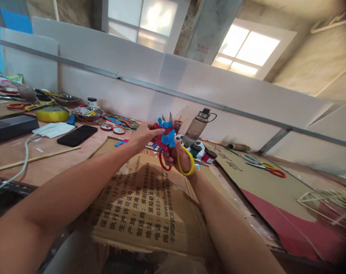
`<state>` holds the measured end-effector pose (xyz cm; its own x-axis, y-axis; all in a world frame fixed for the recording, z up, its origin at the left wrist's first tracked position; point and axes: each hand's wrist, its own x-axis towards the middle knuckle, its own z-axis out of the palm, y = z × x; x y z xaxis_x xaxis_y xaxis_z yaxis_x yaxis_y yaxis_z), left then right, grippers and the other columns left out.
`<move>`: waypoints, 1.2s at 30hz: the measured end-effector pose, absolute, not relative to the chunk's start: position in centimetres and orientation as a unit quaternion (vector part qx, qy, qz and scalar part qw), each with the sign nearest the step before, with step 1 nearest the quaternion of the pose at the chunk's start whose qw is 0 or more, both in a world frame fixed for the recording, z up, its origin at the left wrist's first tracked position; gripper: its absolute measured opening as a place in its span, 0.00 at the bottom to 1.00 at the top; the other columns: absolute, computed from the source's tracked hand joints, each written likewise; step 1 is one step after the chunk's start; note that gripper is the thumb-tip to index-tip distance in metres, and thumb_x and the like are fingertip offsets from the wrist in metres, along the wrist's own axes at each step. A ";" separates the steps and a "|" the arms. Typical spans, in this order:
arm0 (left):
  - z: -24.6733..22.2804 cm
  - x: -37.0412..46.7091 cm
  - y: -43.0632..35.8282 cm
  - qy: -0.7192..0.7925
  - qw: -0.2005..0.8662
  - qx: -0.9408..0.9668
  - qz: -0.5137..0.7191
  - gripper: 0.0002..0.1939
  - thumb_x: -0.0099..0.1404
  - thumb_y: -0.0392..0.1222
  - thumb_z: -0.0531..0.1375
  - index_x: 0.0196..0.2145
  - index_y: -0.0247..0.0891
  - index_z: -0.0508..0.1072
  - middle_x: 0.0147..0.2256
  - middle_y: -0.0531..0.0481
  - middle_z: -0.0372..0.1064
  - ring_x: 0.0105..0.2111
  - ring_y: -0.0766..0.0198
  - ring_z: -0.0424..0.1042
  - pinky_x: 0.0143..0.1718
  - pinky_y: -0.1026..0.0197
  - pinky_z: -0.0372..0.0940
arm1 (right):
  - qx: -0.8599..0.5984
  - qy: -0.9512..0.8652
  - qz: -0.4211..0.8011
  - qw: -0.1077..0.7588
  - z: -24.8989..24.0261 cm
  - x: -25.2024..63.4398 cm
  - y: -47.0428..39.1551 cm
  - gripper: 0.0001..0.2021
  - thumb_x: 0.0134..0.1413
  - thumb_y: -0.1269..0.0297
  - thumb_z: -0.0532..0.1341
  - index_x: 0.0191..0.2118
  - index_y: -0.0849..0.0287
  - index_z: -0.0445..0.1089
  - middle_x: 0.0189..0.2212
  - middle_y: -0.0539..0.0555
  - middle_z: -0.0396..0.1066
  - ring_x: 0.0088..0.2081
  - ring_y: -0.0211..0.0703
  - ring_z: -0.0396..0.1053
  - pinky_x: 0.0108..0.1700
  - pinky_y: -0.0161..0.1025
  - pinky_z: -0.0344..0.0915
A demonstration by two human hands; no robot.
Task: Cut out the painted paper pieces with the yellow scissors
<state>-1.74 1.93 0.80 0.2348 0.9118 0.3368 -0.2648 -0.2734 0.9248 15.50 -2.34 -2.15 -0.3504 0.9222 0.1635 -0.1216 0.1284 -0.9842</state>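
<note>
My left hand [146, 136] pinches a small blue and red crafted piece [168, 137] from its left side, fingers closed on it. On the right, my right hand [180, 158] is wrapped round scissors [192, 164] with one yellow and one red handle loop. The scissor blades point upward behind the blue and red piece, their tips showing above it. Both hands are close together over a printed cardboard sheet [133, 213]. Another blue and red piece [121, 142] lies at the cardboard's far left edge.
A bottle [197, 127] and paint jars [209, 156] stand beyond my right hand. A phone [77, 136], yellow container [52, 113] and metal bowl [90, 113] are at left. Another pair of scissors [271, 170] and a stick frame [327, 207] lie at right.
</note>
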 end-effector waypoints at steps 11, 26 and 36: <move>1.1 -1.5 1.5 0.263 0.544 0.552 0.574 0.14 0.49 0.44 0.74 0.31 0.36 0.80 0.31 0.48 0.78 0.28 0.65 0.73 0.32 0.61 0.69 | -0.317 -0.609 0.553 0.472 -2.7 15.7 -2.0 0.39 0.41 0.18 0.65 0.34 0.54 0.62 0.22 0.44 0.57 0.19 0.33 0.48 0.21 0.34 0.43; 1.1 -1.4 1.3 0.257 0.526 0.563 0.583 0.10 0.51 0.42 0.71 0.29 0.37 0.77 0.29 0.51 0.75 0.27 0.66 0.71 0.32 0.63 0.67 | -0.312 -0.603 0.563 0.472 -2.2 15.4 -2.6 0.39 0.40 0.19 0.67 0.35 0.54 0.61 0.23 0.44 0.55 0.20 0.32 0.44 0.21 0.33 0.41; 1.3 -1.4 1.0 0.254 0.533 0.558 0.584 0.11 0.50 0.42 0.72 0.31 0.37 0.78 0.32 0.50 0.78 0.30 0.65 0.74 0.36 0.61 0.70 | -0.323 -0.606 0.548 0.477 -2.3 15.4 -2.4 0.40 0.39 0.19 0.66 0.34 0.54 0.61 0.23 0.44 0.56 0.20 0.32 0.46 0.20 0.33 0.42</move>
